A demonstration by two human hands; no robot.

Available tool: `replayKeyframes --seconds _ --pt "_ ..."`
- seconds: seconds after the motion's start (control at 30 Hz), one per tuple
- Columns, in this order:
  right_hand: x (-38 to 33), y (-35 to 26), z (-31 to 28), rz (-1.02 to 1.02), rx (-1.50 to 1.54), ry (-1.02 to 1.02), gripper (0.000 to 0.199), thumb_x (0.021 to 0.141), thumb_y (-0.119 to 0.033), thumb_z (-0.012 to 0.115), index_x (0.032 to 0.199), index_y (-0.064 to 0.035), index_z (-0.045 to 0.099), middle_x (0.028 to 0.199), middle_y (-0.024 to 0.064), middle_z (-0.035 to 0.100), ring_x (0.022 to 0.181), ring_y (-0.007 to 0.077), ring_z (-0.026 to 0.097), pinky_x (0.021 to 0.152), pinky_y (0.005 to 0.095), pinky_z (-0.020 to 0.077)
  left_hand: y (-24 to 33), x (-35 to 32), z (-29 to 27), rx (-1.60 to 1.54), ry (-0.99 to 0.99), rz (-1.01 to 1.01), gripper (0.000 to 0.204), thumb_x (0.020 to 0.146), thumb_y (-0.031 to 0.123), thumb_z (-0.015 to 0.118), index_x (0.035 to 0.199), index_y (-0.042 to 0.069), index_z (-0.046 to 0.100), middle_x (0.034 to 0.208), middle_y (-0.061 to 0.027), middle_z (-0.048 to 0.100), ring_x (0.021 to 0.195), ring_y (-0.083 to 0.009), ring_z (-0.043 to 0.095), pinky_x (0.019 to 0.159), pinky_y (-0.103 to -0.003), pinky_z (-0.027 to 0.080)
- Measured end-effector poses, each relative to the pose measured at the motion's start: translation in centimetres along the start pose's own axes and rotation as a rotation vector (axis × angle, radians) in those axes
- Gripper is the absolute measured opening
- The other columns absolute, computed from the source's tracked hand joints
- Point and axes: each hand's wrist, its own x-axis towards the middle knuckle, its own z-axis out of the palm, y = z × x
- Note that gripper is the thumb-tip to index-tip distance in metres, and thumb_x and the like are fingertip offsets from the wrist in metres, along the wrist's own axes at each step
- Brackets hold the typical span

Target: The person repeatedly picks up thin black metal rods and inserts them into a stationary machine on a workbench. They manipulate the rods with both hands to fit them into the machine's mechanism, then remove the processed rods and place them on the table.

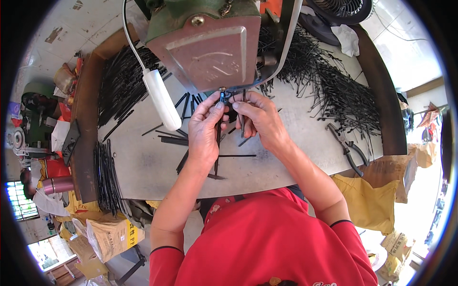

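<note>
Both my hands are raised to the lower edge of a green and reddish-brown machine (207,52). Between thumb and fingers, my left hand (206,128) pinches a thin black rod (219,138) that hangs down toward me; a small bluish glint shows at its top. My right hand (261,117) is closed on another dark thin rod (243,125), held upright beside the first. The tips meet close under the machine, where fingers and housing hide the exact contact. More black rods (172,140) lie loose on the grey tabletop (143,176) around my left hand.
A white lamp (162,100) on a bent neck hangs left of the machine. Piles of black rods (124,81) lie left, and a tangled heap (329,90) lies right. Black-handled pliers (347,148) rest near the right edge. Raised brown boards (381,86) border the table; a fan (341,9) stands behind.
</note>
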Motion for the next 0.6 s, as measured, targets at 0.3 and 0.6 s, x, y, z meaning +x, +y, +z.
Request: replayKeyframes --seconds 0.3,0.6 --pt "-0.29 -0.32 0.48 0.000 -0.012 -0.008 0.018 0.088 -0.018 0.055 0.096 -0.0017 0.059 0.062 0.0046 0.058 0.039 0.0077 0.048 0.035 0.0200 0.0323 0.77 -0.20 0.10 0.031 -0.037 -0.028 0.032 0.089 0.009 0.062 0.119 0.000 0.057 0.089 -0.0032 0.062 0.072 -0.0069 0.055 0.059 -0.018 0.042" --pt "-0.52 -0.11 0.66 -0.035 -0.050 0.019 0.026 0.088 -0.020 0.057 0.104 0.0001 0.060 0.062 0.0048 0.057 0.038 0.0076 0.047 0.036 0.0193 0.0321 0.10 -0.40 0.15 0.041 0.006 0.016 0.031 0.090 0.010 0.061 0.118 0.000 0.057 0.090 -0.0036 0.062 0.073 -0.0068 0.054 0.060 -0.019 0.043"
